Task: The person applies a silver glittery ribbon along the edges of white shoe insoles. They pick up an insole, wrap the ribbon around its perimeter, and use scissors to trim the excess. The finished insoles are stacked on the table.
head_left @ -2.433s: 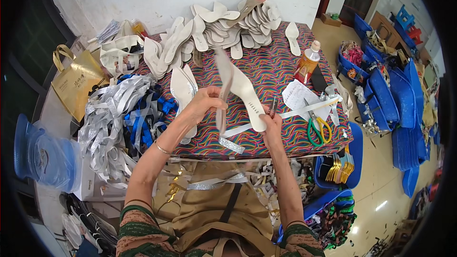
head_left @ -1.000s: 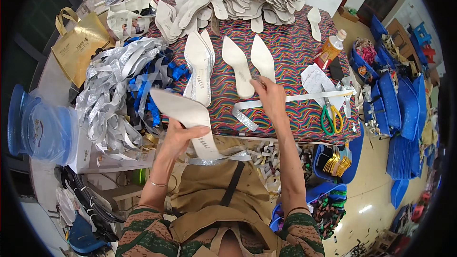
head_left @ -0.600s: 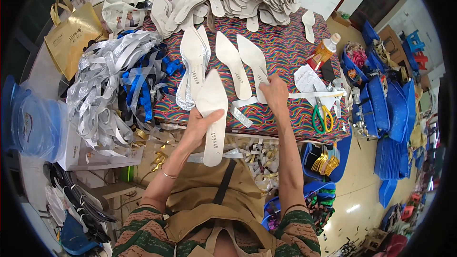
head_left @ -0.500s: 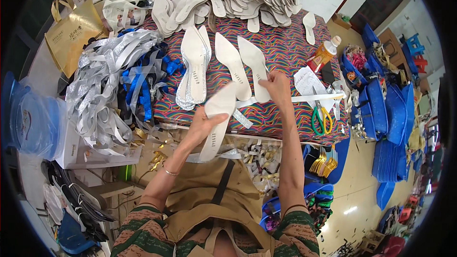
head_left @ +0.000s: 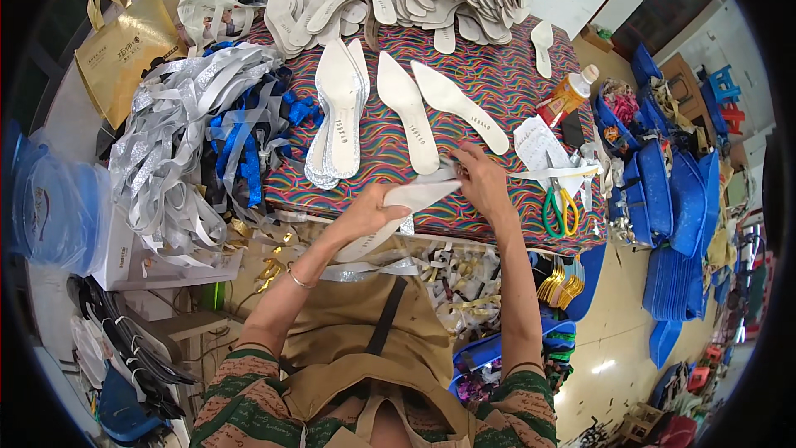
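My left hand (head_left: pixel 369 214) grips a white pointed shoe insole (head_left: pixel 421 193) above the table's front edge, thumb on top, its tip turned to the right. My right hand (head_left: pixel 481 182) is closed beside that tip, fingers pinched; a thin greyish piece shows at the fingertips, too blurred to name. Just beyond, two single insoles, one upright (head_left: pixel 406 112) and one slanted (head_left: pixel 461 105), lie on the patterned cloth. To their left is a small stack of insoles (head_left: pixel 338 108) with glittery silver edges. A white strip (head_left: pixel 551 172) runs rightward from near my right hand.
Scissors (head_left: pixel 557 209) with green and yellow handles lie at right, near a paper sheet (head_left: pixel 539 145) and a bottle (head_left: pixel 568 95). Silver ribbons (head_left: pixel 178 141) heap up at left. A large insole pile (head_left: pixel 406 0) fills the back. Blue bins (head_left: pixel 672 191) stand right.
The insole in my left hand has swung from upright to pointing right. My right hand has moved down toward its tip, leaving the right-hand insole on the table, now slanted with its heel farther right.
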